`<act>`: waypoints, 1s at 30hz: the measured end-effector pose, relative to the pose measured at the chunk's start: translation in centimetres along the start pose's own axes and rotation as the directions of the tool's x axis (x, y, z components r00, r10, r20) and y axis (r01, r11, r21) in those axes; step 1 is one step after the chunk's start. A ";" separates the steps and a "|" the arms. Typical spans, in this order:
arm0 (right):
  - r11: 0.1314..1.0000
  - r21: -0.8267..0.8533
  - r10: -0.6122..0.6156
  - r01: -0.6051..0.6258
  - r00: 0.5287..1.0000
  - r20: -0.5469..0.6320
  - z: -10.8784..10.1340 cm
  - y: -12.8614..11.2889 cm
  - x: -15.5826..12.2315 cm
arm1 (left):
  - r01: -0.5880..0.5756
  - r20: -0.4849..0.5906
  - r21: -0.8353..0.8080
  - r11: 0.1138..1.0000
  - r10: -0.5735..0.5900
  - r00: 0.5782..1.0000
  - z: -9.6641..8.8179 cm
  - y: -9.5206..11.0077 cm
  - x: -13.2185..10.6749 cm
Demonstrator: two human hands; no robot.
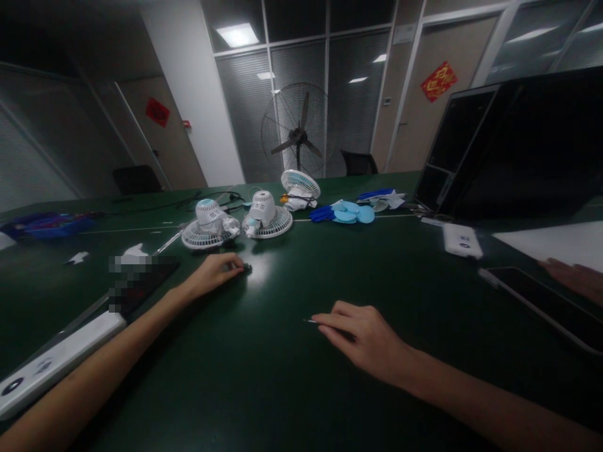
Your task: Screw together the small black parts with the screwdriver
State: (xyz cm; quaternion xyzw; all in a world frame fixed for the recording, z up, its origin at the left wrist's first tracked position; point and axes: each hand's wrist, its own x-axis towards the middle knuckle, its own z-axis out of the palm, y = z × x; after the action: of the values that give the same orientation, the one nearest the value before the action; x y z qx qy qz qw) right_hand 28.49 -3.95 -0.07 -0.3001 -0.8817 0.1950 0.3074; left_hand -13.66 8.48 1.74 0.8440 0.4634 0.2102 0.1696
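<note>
My left hand (217, 271) reaches forward on the dark green table (264, 376), fingers curled around a small dark object (245, 269) I cannot make out. My right hand (362, 336) rests low on the table, fingers together, pinching a thin metal item (311, 321) whose tip sticks out to the left. Just beyond my left hand lie two small white fans face down (210, 226) (266, 216). A third small fan (299, 188) stands behind them.
Light blue fan blades (351, 213) and white parts lie at centre back. A phone (461, 240) and a tablet (546, 304) sit at right, near another person's hand (572, 277). A large monitor (518, 144) stands right. A white bar (51, 364) lies left. A floor fan (298, 129) stands behind.
</note>
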 end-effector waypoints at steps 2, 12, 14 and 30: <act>1.000 -0.025 0.008 -0.008 1.000 0.003 0.1 0.1 0.0 | -0.075 0.075 -0.089 0.993 0.082 0.994 2.2 3.9 0.0; 0.998 -0.066 -0.002 0.001 1.000 -0.022 0.1 -0.3 0.1 | -0.094 0.149 -0.349 0.932 0.154 0.977 8.6 14.3 -2.5; 0.998 -0.063 0.001 -0.002 1.000 -0.012 0.1 -0.3 0.1 | -0.093 0.159 -0.356 0.930 0.159 0.974 8.4 14.4 -2.6; 0.998 -0.057 -0.038 0.039 0.999 0.011 0.3 0.1 0.1 | -0.151 0.159 -0.344 0.927 0.216 0.963 8.9 14.6 -2.8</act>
State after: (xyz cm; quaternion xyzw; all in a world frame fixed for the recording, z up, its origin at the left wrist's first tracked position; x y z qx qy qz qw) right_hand 28.28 -3.82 -0.29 -0.2909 -0.8941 0.1651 0.2979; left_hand -0.09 -2.17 0.65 0.8601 0.3217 0.2161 0.3318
